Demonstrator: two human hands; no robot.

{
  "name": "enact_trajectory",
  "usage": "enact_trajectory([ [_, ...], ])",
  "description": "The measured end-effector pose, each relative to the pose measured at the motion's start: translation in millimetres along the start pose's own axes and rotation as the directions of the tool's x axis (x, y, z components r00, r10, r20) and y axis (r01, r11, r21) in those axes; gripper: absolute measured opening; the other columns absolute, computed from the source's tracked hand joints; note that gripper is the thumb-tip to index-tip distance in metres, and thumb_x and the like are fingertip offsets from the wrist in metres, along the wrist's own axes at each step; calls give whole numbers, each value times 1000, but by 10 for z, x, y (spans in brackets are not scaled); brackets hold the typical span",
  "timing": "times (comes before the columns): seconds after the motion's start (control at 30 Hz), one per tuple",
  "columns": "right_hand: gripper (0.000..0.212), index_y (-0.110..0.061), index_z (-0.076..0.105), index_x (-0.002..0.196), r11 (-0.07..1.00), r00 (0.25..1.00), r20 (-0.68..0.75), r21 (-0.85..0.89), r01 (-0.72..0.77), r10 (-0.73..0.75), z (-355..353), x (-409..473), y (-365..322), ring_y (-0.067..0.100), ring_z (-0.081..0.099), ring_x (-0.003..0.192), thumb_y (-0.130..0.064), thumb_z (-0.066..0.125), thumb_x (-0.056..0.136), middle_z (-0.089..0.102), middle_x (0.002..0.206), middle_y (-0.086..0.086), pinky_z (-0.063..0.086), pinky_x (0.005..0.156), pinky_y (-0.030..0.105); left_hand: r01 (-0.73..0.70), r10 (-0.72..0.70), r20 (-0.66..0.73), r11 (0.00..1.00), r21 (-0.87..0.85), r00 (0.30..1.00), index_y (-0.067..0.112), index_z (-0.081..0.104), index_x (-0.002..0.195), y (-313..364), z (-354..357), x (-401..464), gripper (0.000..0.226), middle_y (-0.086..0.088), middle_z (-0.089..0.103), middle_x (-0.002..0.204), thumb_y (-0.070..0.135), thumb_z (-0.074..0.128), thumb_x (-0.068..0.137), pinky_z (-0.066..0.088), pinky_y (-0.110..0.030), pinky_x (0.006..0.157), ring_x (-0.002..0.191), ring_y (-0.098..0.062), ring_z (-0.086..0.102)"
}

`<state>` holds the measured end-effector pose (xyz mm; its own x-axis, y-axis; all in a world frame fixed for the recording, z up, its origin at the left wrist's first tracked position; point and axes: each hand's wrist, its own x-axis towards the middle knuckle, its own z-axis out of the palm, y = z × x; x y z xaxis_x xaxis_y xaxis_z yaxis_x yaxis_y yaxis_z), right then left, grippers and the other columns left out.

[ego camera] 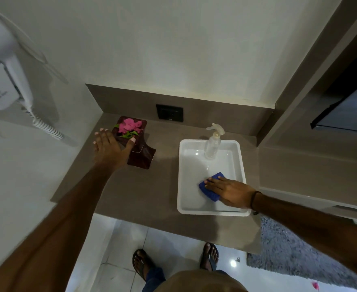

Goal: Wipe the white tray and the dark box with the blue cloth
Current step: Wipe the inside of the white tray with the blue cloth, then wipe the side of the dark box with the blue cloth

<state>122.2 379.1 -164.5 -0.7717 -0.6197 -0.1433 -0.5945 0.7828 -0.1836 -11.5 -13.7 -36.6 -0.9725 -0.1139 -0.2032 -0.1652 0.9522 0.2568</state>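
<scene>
A white tray [191,204] lies on the brown counter, right of centre. Inside it the folded blue cloth [211,187] rests on the tray floor, pressed flat under the fingers of my right hand [230,191]. The dark box [140,153], reddish-brown with pink flowers and green leaves on top, stands at the counter's back left. My left hand [110,147] sits against the box's left side, fingers spread and thumb laid on its top edge.
A clear pump bottle [212,144] stands in the far end of the tray. A black socket plate [169,113] is on the back splash. A white wall-mounted dryer with coiled cord [47,127] hangs at left. A grey rug [289,249] lies on the floor below.
</scene>
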Motion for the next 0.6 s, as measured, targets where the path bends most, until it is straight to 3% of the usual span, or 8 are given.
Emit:
enact_trajectory([
  [0.1, 37, -19, 50, 133, 813, 950, -66, 537, -225, 307, -209, 106, -179, 18, 64, 106, -25, 49, 97, 65, 123, 0, 51, 90, 25, -9, 9, -6, 1000, -4, 1000, -2, -4, 154, 12, -9, 1, 107, -25, -6, 164, 75, 31, 87, -3, -50, 122, 152, -38, -8],
  [0.13, 30, -19, 54, 127, 645, 896, -69, 719, -259, 438, -284, 180, -262, 17, 65, 101, -23, 50, 98, 67, 114, -2, 51, 85, 23, -9, 9, -8, 1000, -5, 1000, -2, -3, 154, 16, -12, -2, 107, -25, -6, 164, 75, 31, 87, -3, -49, 122, 152, -37, -8],
  [0.2, 22, -15, 60, 118, 136, 750, 87, 963, -231, 656, -431, 351, -407, 25, 66, 102, -19, 53, 98, 69, 106, 1, 53, 78, 24, -1, 1, -9, 1000, -2, 1000, -1, -4, 154, 19, -14, -6, 107, -24, -7, 165, 75, 30, 87, -3, -49, 122, 153, -37, -9],
  [0.27, 26, -12, 62, 119, -372, 662, 366, 918, -140, 655, -583, 520, -539, 31, 66, 105, -23, 57, 95, 71, 109, 8, 57, 78, 34, 10, -10, -2, 1000, 14, 1000, 0, -4, 155, 21, -16, -8, 108, -23, -7, 165, 77, 28, 86, -3, -49, 123, 153, -36, -9],
  [0.3, 29, -13, 62, 119, -511, 651, 437, 855, -87, 621, -641, 597, -596, 31, 67, 103, -27, 59, 94, 71, 111, 10, 57, 83, 41, 14, -14, -6, 1000, 28, 1000, 0, -3, 155, 24, -22, -9, 109, -23, -6, 165, 78, 27, 85, -2, -49, 123, 153, -36, -8],
  [0.37, 28, -16, 63, 117, -614, 672, 450, 789, 10, 588, -741, 761, -729, 29, 66, 99, -31, 59, 94, 70, 111, 10, 52, 91, 47, 21, -19, -23, 998, 57, 1000, 0, -1, 155, 28, -42, -2, 112, -22, -4, 165, 82, 23, 83, -1, -49, 123, 153, -35, -6],
  [0.43, 23, -18, 64, 111, -612, 675, 440, 790, 22, 592, -794, 975, -872, 27, 67, 100, -32, 61, 94, 71, 108, 8, 52, 95, 47, 15, -12, -47, 998, 58, 999, 0, 3, 155, 32, -55, 4, 115, -22, 1, 165, 85, 23, 80, 1, -48, 123, 153, -35, -2],
  [0.6, 32, -9, 60, 113, -415, 534, 365, 909, -29, 762, -1013, 1691, -1152, 39, 63, 108, -21, 71, 85, 66, 120, 19, 52, 95, 53, -18, 23, -152, 999, 36, 988, -8, 16, 152, 40, -2, -26, 114, -30, 16, 161, 80, 37, 81, 9, -52, 123, 151, -41, 13],
])
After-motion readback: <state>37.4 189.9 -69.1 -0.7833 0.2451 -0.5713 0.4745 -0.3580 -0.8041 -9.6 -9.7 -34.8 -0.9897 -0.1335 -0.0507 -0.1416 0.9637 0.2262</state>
